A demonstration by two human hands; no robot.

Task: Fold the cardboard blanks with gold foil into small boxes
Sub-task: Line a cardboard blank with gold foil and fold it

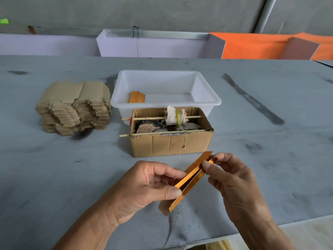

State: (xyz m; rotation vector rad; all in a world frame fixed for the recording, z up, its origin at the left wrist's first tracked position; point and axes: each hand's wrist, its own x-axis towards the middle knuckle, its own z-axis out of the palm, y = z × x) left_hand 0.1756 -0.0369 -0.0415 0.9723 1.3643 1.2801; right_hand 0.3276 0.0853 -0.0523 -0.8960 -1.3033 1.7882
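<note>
While both hands work at six o'clock, the left hand (pixel 144 186) pinches the lower half of a gold foil blank (pixel 189 179) between thumb and fingers, and the right hand (pixel 232 179) pinches its upper end; the blank is held above the grey bench (pixel 54 159), partly folded, its long flaps standing up. Just beyond, at twelve o'clock, a brown carton (pixel 171 143) stands in the way, two thin sticks (pixel 162 118) laid across its open top, one carrying a cloth-wrapped roll (pixel 173 115). Touching its far side is a white plastic tub (pixel 165 87) with one folded gold piece (pixel 137 97) inside. At ten o'clock a stack of brown blanks (pixel 73 107) sits apart. Bare bench spreads at three and nine o'clock; its near edge runs at five o'clock, close to the right wrist.
</note>
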